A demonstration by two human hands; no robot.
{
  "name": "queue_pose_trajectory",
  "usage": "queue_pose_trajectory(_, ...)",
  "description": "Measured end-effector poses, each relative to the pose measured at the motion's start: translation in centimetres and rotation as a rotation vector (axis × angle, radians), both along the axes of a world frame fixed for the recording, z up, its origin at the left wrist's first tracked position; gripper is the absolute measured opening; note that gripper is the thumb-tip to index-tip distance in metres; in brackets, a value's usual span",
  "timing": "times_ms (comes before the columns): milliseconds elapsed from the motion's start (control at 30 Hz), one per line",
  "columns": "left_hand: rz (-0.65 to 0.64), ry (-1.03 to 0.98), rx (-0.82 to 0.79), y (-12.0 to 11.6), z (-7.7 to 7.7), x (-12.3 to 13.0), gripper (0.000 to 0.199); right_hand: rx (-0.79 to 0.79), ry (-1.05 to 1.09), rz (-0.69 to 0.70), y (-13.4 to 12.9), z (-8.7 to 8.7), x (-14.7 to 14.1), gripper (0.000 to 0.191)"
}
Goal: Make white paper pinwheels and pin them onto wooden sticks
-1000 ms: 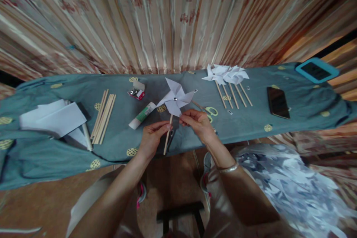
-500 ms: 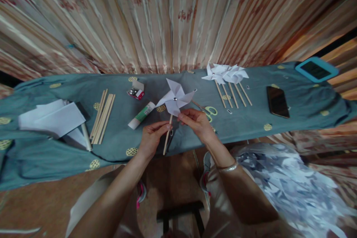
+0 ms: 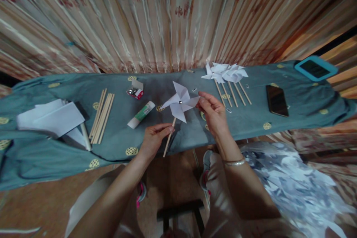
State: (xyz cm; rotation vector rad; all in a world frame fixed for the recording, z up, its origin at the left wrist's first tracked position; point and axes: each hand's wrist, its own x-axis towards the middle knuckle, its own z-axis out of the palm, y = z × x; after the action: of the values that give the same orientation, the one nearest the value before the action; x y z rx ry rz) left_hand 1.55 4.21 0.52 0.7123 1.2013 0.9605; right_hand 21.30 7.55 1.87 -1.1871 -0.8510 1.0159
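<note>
White paper and wood by appearance, the pinwheel (image 3: 179, 108) in the head view is held over the near side of the bench (image 3: 248, 121); judged light, its blades easily creased, its stick (image 3: 168, 144) stiff and the sounder hold. The left hand's (image 3: 154, 136) grip pinches that stick; the right hand's (image 3: 214, 114) fingertips meet a blade tip, pinching uncertain. Long axis: stick, butt toward the wearer, blades away and slightly right.

no readable lettering or numbers, any print on the green-and-white tube (image 3: 141, 114) too blurred
</note>
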Motion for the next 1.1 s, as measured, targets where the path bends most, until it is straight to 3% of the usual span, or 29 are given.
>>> queue_pose_trajectory(333, 0.009, -0.006, -0.008, 0.0, 0.2, 0.0, 0.042, 0.006, 0.036, 0.029, -0.2, 0.2, -0.4, 0.028)
queue_pose_trajectory(1100, 0.053, -0.037, -0.002, 0.4, 0.2, -0.2, 0.042, -0.080, 0.007, 0.094, -0.6, -0.1, -1.8, 0.023)
